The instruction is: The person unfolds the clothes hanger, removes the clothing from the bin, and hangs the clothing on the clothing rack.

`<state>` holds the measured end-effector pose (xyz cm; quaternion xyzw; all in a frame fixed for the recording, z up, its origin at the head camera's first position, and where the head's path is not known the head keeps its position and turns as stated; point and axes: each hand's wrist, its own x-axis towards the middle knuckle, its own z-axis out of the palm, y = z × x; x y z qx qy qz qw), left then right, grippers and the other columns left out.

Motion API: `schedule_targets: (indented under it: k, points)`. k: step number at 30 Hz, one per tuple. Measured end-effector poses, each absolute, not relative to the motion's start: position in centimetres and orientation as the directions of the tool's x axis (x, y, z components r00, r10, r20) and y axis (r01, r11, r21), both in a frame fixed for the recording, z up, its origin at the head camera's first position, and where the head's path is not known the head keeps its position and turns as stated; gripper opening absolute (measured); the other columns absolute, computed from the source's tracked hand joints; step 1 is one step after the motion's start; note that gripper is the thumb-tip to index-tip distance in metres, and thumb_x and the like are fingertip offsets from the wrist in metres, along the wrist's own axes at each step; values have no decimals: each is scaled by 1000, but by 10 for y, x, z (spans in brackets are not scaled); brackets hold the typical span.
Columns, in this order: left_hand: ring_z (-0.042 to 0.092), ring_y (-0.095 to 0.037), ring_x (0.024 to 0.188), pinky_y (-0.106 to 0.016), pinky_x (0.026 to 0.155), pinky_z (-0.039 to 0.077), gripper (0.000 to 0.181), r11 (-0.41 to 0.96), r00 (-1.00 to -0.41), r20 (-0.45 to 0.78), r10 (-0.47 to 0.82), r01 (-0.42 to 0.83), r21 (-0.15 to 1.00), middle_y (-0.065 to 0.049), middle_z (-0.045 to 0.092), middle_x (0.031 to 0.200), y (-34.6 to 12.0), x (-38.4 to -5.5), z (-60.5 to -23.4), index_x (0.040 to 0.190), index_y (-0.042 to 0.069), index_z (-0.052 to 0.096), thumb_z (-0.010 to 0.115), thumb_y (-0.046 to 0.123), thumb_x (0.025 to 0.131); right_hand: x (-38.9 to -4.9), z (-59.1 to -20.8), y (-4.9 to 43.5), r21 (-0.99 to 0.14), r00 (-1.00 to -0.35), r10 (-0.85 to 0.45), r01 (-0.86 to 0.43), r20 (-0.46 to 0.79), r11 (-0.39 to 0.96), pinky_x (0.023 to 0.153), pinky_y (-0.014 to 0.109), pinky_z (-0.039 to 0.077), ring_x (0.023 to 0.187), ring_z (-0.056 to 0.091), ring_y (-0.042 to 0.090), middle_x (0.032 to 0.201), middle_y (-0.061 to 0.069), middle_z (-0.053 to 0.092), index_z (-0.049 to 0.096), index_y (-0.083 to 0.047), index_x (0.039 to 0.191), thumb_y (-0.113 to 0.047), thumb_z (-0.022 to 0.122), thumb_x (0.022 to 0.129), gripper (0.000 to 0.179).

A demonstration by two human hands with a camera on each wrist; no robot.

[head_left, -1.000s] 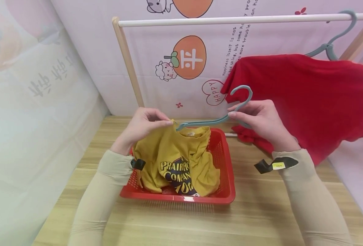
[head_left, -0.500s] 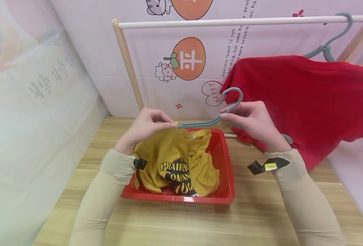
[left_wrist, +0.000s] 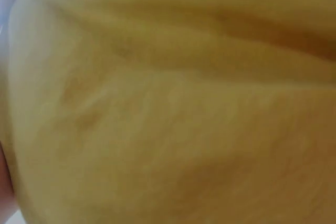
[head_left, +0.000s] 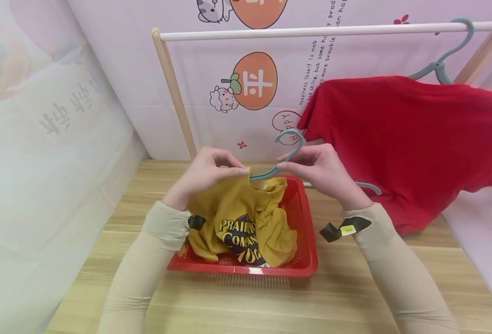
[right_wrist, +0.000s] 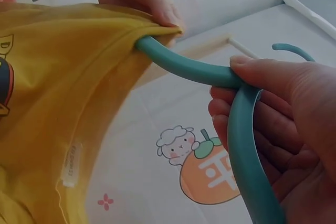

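Observation:
My left hand point(head_left: 214, 171) pinches the neckline edge of a yellow T-shirt point(head_left: 233, 208) with dark blue lettering and lifts it. The rest of the shirt lies crumpled in a red basket point(head_left: 310, 241). My right hand point(head_left: 318, 169) grips a blue-green clothes hanger point(head_left: 266, 175) just below its hook. In the right wrist view one arm of the hanger point(right_wrist: 194, 72) runs inside the neck opening of the shirt point(right_wrist: 79, 56), close to the left fingertips. The other arm points down, outside the shirt. Yellow cloth point(left_wrist: 173, 119) fills the left wrist view and hides that hand's fingers.
A clothes rack with a white rail point(head_left: 312, 31) stands behind the basket. From its right end hangs a red T-shirt point(head_left: 387, 139) on another hanger point(head_left: 442, 62). All stand on a wooden tabletop point(head_left: 237, 308), with printed sheets behind and to the left.
My right hand has moved left and slightly down, sliding the hanger's arm into the shirt's neck. My left hand has shifted a little to the right, still pinching the cloth.

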<state>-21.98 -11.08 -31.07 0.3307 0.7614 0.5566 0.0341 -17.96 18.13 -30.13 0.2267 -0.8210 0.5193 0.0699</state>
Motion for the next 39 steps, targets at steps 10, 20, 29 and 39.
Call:
schedule_targets:
  k: [10,20,29,39]
  points:
    - [67,-24,79,-32,69,54,6,130,-760,333,558,476,870,-4,75,86,-94,-218,-309,88,9,81,83,15,87,-183,-304,164,-825,-868,-310,-477,388,303,72,32,60,80,72,22,90,2,76,79,-6,110,-12,81,90,22]
    - [69,-20,78,-34,71,55,8,186,-775,327,541,490,852,0,75,85,-81,-214,-304,91,11,80,84,16,86,-184,-301,159,-804,-857,-282,-507,431,310,69,32,60,77,72,21,87,-1,76,80,-8,106,-15,82,89,19]
    - [67,-11,81,-33,73,55,12,342,-784,323,530,546,765,11,74,86,-81,-208,-298,94,19,82,85,26,86,-183,-298,162,-798,-861,-263,-504,435,331,67,33,60,78,70,22,88,-1,76,81,-11,107,-23,82,90,20]
    - [68,-10,84,-32,78,56,10,341,-785,355,508,562,753,11,74,87,-90,-207,-293,94,18,81,83,26,88,-176,-284,166,-868,-897,-211,-433,389,241,80,33,60,91,73,25,101,6,77,79,-9,113,-21,83,89,27]
